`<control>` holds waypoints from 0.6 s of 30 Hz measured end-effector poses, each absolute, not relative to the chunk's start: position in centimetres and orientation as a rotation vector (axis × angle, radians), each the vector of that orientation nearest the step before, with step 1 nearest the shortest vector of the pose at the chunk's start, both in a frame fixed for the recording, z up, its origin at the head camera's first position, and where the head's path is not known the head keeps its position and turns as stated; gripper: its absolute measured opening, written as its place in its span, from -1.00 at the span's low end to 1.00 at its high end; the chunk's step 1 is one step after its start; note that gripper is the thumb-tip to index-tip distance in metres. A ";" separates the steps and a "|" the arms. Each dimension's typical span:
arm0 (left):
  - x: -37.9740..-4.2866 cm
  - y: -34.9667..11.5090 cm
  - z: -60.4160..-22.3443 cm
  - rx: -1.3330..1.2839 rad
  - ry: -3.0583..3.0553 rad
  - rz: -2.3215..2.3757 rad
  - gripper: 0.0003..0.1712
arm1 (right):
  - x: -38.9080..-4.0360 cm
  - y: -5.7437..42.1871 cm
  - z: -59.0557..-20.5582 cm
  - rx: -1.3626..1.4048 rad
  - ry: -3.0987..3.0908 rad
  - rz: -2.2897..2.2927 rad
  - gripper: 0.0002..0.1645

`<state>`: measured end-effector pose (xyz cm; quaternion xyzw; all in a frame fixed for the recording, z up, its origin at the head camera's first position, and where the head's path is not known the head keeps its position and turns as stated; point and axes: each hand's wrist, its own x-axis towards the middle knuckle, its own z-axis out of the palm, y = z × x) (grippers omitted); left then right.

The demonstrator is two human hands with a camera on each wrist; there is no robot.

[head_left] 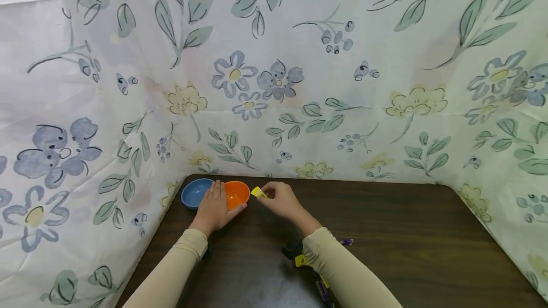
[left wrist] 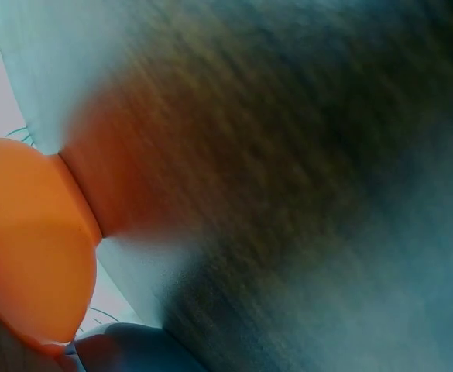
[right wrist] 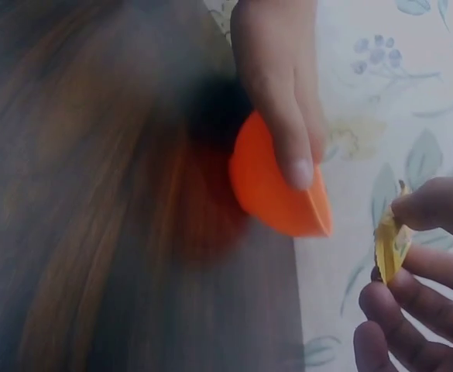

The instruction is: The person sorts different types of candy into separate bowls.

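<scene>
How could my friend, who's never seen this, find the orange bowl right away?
Start with the dark table and go to its far left corner, by the flowery cloth. There, partly covered by the left hand, a blue bowl and an orange bowl sit side by side. Your friend wants the one on the right, bright orange, unlike its blue neighbour.

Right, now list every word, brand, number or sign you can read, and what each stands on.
Readable text: none.
Yellow wrapper in the right hand's fingers: any print too small or blurred.
Yellow piece and purple wrapper by the right sleeve: too small to read.
Blue bowl, orange bowl: no lettering visible.
</scene>
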<state>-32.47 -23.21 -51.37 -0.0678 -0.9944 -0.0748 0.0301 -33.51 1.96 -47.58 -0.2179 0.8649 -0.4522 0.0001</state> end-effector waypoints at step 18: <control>-32.4 -23.6 -51.1 -0.249 -3.086 -0.238 0.35 | -35.0 -2.2 -48.0 -0.623 2.786 -1.315 -0.75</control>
